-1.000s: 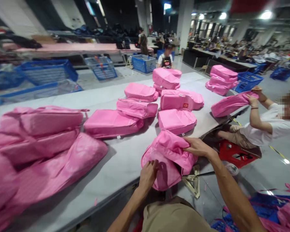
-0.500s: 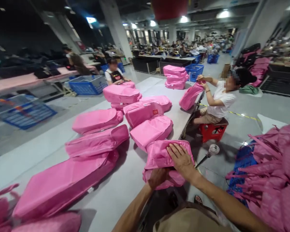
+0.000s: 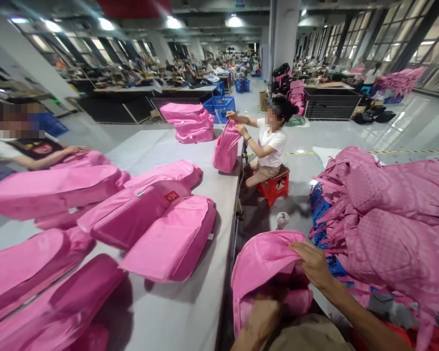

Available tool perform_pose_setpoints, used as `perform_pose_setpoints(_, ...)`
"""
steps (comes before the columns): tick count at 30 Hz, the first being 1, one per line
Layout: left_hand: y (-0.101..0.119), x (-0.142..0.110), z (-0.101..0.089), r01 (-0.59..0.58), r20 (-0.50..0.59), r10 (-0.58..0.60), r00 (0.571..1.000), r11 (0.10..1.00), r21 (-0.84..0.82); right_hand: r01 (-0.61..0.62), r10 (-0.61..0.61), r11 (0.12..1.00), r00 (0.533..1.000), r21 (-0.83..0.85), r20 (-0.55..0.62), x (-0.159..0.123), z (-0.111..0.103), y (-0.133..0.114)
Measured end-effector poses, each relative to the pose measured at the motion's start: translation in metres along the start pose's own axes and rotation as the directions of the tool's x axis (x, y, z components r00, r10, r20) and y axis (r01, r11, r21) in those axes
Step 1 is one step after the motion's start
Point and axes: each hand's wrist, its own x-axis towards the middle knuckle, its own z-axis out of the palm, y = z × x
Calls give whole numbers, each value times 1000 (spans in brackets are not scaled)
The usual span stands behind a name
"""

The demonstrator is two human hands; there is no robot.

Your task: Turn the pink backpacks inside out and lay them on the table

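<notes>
A pink fabric bag (image 3: 265,263) rests on my lap, off the right edge of the grey table (image 3: 190,312). My right hand (image 3: 312,263) grips its upper right edge with curled fingers. My left hand (image 3: 265,317) is closed on the lower front of the same bag, partly blurred. Several filled pink bags (image 3: 171,241) lie on the table just left of me.
A heap of pink bags (image 3: 391,214) fills blue crates on my right. A seated person in a white shirt (image 3: 269,144) handles a pink bag (image 3: 226,148) at the table's far end by a red stool (image 3: 274,185). Another person (image 3: 32,151) leans in at left.
My view has swung right. The bag in my hands has come off the table edge and down onto my lap, with both hands still on it.
</notes>
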Motion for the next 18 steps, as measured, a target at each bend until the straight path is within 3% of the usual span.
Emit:
perform_pose_setpoints(1,2,7,-4,-117,-145,113,983,993,-14,-27,27,1000,999,-11,-26,-2,-5,5)
perform_pose_setpoints(3,2,25,-17,-318,-419,314,852,946,63,-69,68,997,996,-25,-59,-3,-12,14)
perform_pose_setpoints(4,-1,37,-25,-347,-504,363,784,929,129,-86,84,996,994,-34,-67,-2,-14,20)
perform_pose_setpoints(5,-5,52,-33,-321,-559,366,744,930,181,-100,96,994,992,-49,-78,0,-16,26)
perform_pose_setpoints(6,-11,69,-40,-246,-592,320,739,947,205,-113,106,991,990,-71,-92,3,-16,34)
perform_pose_setpoints(9,-37,127,-52,-28,-607,122,785,986,163,-159,140,976,982,-149,-129,12,-14,60)
perform_pose_setpoints(11,-60,158,-50,-30,-589,94,802,993,117,-199,180,965,976,-169,-123,15,-9,79)
perform_pose_setpoints(15,-99,188,-32,-114,-650,80,755,993,-10,-214,208,970,976,-115,-62,14,14,119)
perform_pose_setpoints(18,-117,202,-29,-25,-624,-165,764,959,-283,-266,267,961,964,-71,6,19,44,153)
